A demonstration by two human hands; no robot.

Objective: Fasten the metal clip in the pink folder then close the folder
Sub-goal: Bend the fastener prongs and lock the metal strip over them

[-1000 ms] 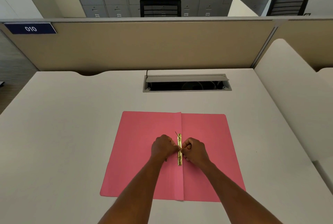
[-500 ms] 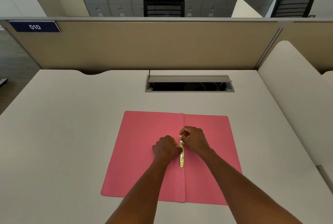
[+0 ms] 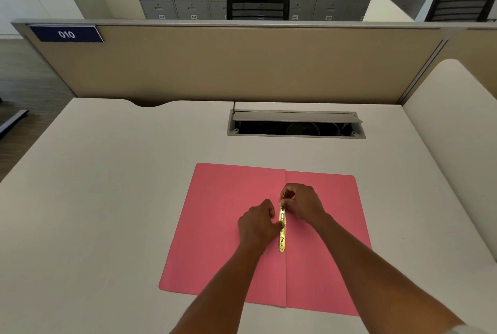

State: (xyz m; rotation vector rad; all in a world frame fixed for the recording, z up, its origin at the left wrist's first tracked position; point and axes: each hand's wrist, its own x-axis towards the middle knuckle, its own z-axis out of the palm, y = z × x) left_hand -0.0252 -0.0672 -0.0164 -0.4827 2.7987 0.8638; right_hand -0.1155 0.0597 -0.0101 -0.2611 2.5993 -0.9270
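Note:
A pink folder [image 3: 223,228] lies open and flat on the white desk, its spine running away from me. A gold metal clip [image 3: 281,236] sits along the spine. My left hand [image 3: 256,222] is curled beside the clip's middle, thumb pressing on the bar. My right hand [image 3: 302,203] pinches the clip's far end, where a thin prong stands up between the fingers. The far end of the clip is hidden by those fingers.
A cable hatch [image 3: 295,125] with its grey lid raised is set into the desk [image 3: 107,185] beyond the folder. A tan partition [image 3: 228,64] with a "010" label closes the far side; a white divider [image 3: 454,123] stands on the right.
My right hand has moved from the clip's middle to its far end and taken the upright prong. The left hand stays at the bar's middle.

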